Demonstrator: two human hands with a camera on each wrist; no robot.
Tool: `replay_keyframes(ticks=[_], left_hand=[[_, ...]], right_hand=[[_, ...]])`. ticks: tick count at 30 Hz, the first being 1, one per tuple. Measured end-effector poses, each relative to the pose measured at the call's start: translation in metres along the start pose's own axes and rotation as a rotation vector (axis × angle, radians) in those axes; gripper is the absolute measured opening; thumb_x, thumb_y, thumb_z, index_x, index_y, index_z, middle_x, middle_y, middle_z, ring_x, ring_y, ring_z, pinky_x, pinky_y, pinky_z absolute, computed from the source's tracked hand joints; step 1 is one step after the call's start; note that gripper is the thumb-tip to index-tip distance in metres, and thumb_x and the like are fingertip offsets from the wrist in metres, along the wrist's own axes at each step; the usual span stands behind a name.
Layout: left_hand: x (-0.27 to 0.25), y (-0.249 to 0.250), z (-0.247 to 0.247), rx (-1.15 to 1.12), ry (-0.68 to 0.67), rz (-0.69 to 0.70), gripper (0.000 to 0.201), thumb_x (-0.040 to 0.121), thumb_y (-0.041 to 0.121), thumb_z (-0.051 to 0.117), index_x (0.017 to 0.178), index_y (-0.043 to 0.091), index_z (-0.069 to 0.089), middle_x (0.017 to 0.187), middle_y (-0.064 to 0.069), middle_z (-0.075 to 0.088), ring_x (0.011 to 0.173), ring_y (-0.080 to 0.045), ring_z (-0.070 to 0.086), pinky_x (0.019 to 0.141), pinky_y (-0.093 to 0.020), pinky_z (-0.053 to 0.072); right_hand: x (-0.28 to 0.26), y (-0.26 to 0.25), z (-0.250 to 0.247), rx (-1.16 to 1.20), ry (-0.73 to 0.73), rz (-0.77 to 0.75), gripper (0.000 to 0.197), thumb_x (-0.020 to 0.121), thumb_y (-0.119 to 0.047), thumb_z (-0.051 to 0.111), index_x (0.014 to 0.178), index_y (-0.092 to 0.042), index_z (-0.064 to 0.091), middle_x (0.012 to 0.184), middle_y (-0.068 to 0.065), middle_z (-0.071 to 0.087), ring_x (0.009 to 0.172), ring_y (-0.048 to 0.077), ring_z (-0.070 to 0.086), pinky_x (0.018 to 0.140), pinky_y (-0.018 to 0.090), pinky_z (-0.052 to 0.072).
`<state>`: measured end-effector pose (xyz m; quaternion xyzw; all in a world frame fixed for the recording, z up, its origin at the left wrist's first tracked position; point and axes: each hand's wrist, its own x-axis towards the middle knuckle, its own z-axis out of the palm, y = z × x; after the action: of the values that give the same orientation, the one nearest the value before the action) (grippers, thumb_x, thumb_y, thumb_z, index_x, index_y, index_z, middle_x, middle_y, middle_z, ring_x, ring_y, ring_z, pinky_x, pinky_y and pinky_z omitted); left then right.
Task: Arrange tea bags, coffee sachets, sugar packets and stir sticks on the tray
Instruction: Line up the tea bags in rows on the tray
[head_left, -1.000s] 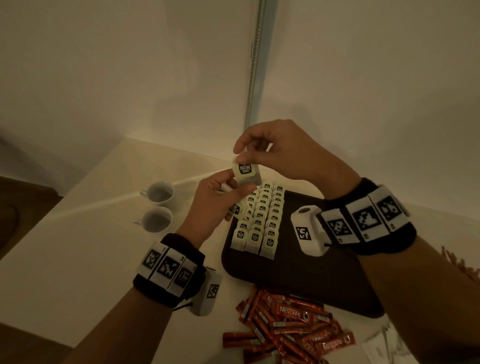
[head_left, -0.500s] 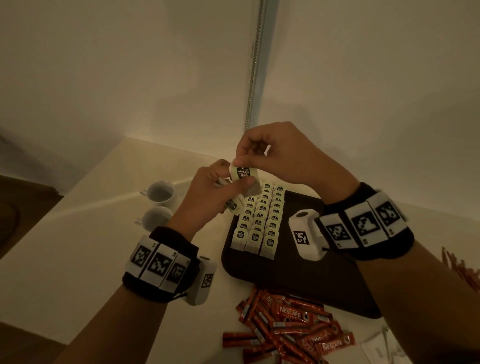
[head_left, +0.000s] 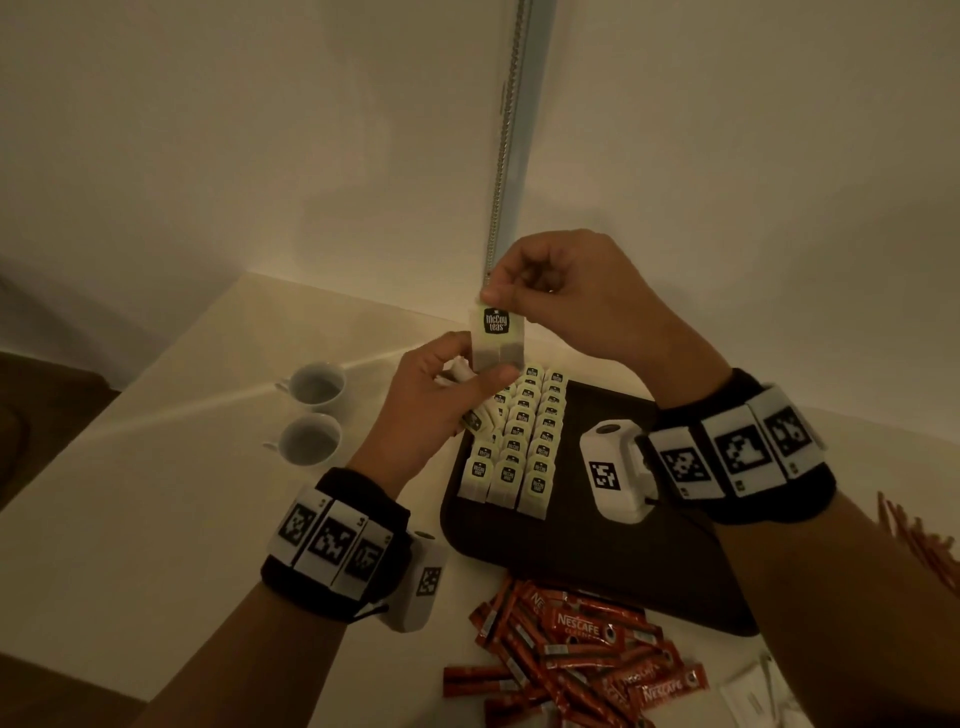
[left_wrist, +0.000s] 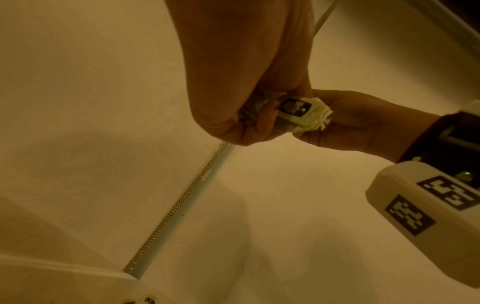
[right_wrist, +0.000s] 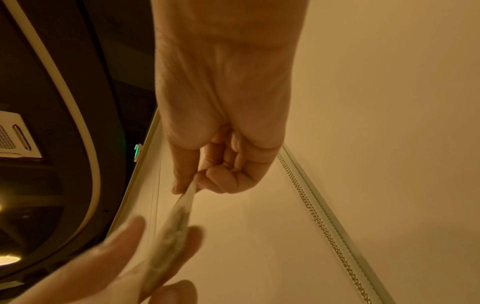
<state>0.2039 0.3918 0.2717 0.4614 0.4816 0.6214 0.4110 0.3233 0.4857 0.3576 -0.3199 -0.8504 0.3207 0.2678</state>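
Note:
A pale tea bag (head_left: 497, 339) with a black label hangs upright above the tray's far left corner. My right hand (head_left: 524, 299) pinches its top edge; the same tea bag (right_wrist: 179, 209) runs edge-on from those fingers in the right wrist view. My left hand (head_left: 470, 376) grips its lower end with the thumb and holds more tea bags (left_wrist: 298, 115) bunched in its fingers. On the dark tray (head_left: 649, 561) three rows of tea bags (head_left: 522, 441) lie overlapping along the left side. Red coffee sachets (head_left: 576, 654) lie heaped on the table in front of the tray.
Two white cups (head_left: 314, 410) stand on the table (head_left: 156, 467) left of the tray. Thin red stir sticks (head_left: 919, 540) lie at the right edge and white packets (head_left: 758, 696) at the bottom right. Walls meet in a corner just behind the table.
My right hand has drawn the tea bag upward out of the left hand's bunch, so its full length now shows. Both hands rose slightly above the tray.

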Motion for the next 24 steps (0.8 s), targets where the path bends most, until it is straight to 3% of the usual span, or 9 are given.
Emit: replay_keyframes(ticks=[3, 5, 7, 11, 13, 16, 20, 24], left_hand=[[-0.001, -0.004, 0.001, -0.046, 0.001, -0.009, 0.019, 0.077, 0.018, 0.068, 0.095, 0.012, 0.067, 0.059, 0.012, 0.060, 0.044, 0.001, 0.049, 0.042, -0.012, 0.036], [0.000, -0.011, 0.001, -0.047, -0.010, -0.017, 0.019, 0.078, 0.021, 0.073, 0.095, 0.016, 0.069, 0.057, 0.012, 0.059, 0.043, -0.001, 0.046, 0.040, -0.015, 0.034], [0.000, -0.014, 0.002, -0.067, -0.019, -0.042, 0.016, 0.080, 0.022, 0.069, 0.096, 0.019, 0.069, 0.057, 0.011, 0.060, 0.043, -0.002, 0.046, 0.040, -0.016, 0.033], [-0.003, -0.009, 0.010, -0.193, -0.039, -0.109, 0.013, 0.085, 0.009, 0.057, 0.096, 0.008, 0.064, 0.051, 0.010, 0.060, 0.042, 0.001, 0.052, 0.041, -0.010, 0.037], [-0.004, -0.012, 0.009, -0.199, -0.052, -0.117, 0.017, 0.082, 0.017, 0.059, 0.097, 0.011, 0.065, 0.054, 0.010, 0.060, 0.042, 0.000, 0.051, 0.039, -0.012, 0.035], [-0.005, -0.026, -0.004, -0.170, -0.051, -0.178, 0.017, 0.084, 0.035, 0.059, 0.097, 0.026, 0.067, 0.064, 0.009, 0.059, 0.047, -0.004, 0.049, 0.041, -0.016, 0.032], [-0.015, -0.053, -0.038, -0.224, 0.200, -0.419, 0.039, 0.083, 0.054, 0.051, 0.089, 0.021, 0.071, 0.066, 0.004, 0.062, 0.059, -0.009, 0.054, 0.045, -0.016, 0.039], [-0.020, -0.075, -0.062, -0.442, 0.419, -0.600, 0.043, 0.093, 0.050, 0.048, 0.091, 0.009, 0.062, 0.075, -0.002, 0.066, 0.058, -0.012, 0.062, 0.038, -0.012, 0.042]], right_hand=[[0.000, -0.001, 0.001, 0.003, -0.010, 0.021, 0.011, 0.080, -0.026, 0.074, 0.081, -0.015, 0.070, 0.064, -0.007, 0.061, 0.051, -0.002, 0.052, 0.054, 0.009, 0.042], [0.001, -0.003, 0.001, 0.003, -0.021, 0.020, 0.011, 0.079, -0.025, 0.075, 0.080, -0.015, 0.071, 0.062, -0.009, 0.060, 0.050, -0.002, 0.052, 0.053, 0.009, 0.042], [0.001, -0.005, 0.001, 0.020, -0.025, 0.011, 0.011, 0.078, -0.024, 0.076, 0.079, -0.014, 0.071, 0.061, -0.009, 0.060, 0.049, -0.003, 0.052, 0.052, 0.008, 0.041], [0.003, -0.009, 0.004, 0.020, -0.021, -0.004, 0.011, 0.076, -0.022, 0.077, 0.079, -0.013, 0.072, 0.061, -0.005, 0.061, 0.048, -0.001, 0.051, 0.051, 0.010, 0.042], [0.003, -0.009, 0.005, 0.012, -0.025, -0.006, 0.012, 0.076, -0.023, 0.078, 0.079, -0.013, 0.073, 0.060, -0.004, 0.061, 0.047, -0.001, 0.051, 0.051, 0.010, 0.042], [-0.001, -0.003, 0.004, 0.041, -0.022, -0.002, 0.013, 0.075, -0.024, 0.078, 0.081, -0.013, 0.073, 0.063, -0.002, 0.064, 0.049, 0.001, 0.054, 0.052, 0.011, 0.044], [-0.017, 0.034, 0.016, 0.030, -0.084, 0.100, 0.011, 0.077, -0.023, 0.075, 0.084, -0.014, 0.072, 0.070, -0.005, 0.065, 0.053, 0.002, 0.057, 0.054, 0.012, 0.048], [-0.042, 0.085, 0.059, -0.028, -0.270, 0.264, 0.008, 0.084, -0.018, 0.069, 0.086, -0.011, 0.068, 0.076, -0.011, 0.061, 0.061, -0.003, 0.056, 0.059, 0.006, 0.046]])
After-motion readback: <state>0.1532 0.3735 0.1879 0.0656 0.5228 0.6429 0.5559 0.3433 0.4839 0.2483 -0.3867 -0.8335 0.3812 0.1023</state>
